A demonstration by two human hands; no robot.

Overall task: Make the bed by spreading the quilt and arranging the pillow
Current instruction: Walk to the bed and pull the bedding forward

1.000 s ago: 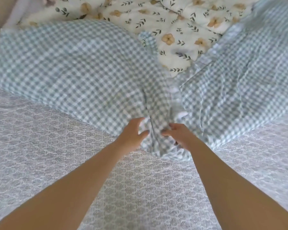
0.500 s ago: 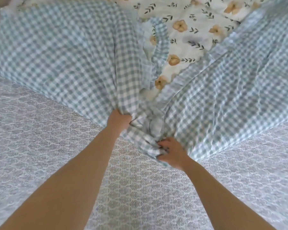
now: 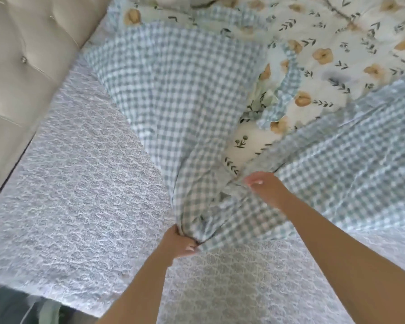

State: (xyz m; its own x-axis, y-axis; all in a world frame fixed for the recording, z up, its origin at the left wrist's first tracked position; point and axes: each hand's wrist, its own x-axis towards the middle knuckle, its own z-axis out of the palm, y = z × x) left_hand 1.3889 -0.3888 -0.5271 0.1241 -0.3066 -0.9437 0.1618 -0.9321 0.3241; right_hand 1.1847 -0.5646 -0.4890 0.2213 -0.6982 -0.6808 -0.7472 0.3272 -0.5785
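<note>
- Our left hand (image 3: 180, 242) has its fingers bunched tight on the gingham quilt (image 3: 173, 94) corner, near the mattress (image 3: 75, 183) front edge.
- Right hand (image 3: 264, 190) pinches the quilt's hem farther in.
- Bulk fans away toward the tufted headboard (image 3: 26, 54) and far side, so we'd probably pull back.

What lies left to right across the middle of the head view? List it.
Headboard → sheet → left hand → right hand, both hands gripping the quilt.

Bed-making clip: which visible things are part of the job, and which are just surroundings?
In the job: quilt, gingham one side, floral the other; left hand and right hand, both gripping it; patterned bed sheet beneath.
Surroundings: tufted headboard.
</note>
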